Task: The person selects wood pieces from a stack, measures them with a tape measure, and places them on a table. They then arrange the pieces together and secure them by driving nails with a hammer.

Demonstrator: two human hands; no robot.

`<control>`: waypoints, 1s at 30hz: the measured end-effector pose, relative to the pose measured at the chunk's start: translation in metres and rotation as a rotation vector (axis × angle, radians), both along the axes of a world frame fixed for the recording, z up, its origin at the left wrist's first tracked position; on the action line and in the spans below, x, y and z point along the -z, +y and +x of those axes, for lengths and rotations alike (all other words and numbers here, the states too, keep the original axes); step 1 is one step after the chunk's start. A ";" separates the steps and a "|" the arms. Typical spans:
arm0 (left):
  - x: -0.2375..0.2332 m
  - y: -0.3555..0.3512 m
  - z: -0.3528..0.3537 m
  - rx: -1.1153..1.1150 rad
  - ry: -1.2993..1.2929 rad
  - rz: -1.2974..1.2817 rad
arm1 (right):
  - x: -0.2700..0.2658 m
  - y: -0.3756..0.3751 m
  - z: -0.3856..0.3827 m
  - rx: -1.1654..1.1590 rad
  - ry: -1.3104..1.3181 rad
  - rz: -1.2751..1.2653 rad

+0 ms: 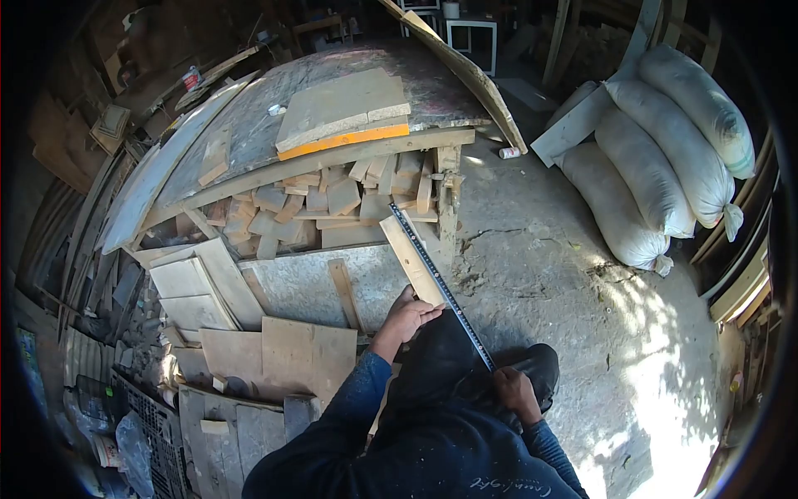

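Note:
My left hand is closed around the near end of a short pale wooden board, which tilts up and away from me. Along the board's right edge runs the black, white-marked blade of a tape measure. Its far end lies by the board's far end, and the blade stretches past the near end toward my lap. My right hand is closed on the near end of the tape measure, above my right knee; the fingers hide whatever part is inside the fist.
A worktable ahead carries thick slabs; many wood offcuts are piled beneath it. Flat panels lean at left, near a black plastic crate. Several full white sacks lie on the concrete floor at right.

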State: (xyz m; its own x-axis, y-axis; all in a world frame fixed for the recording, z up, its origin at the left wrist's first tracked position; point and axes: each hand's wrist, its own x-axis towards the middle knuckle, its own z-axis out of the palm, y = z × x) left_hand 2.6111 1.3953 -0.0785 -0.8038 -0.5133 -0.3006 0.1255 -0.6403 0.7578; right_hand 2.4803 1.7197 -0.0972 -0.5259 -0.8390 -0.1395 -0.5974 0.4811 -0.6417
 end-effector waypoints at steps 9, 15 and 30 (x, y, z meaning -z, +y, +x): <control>-0.019 -0.012 0.011 -0.001 0.078 -0.009 | -0.022 -0.007 0.024 0.252 -0.109 0.059; -0.021 -0.018 0.016 -0.005 0.048 -0.059 | -0.028 -0.013 0.031 0.281 -0.137 0.046; -0.118 -0.157 -0.059 -0.211 -0.165 -0.480 | -0.036 0.098 0.034 0.476 -0.315 -0.064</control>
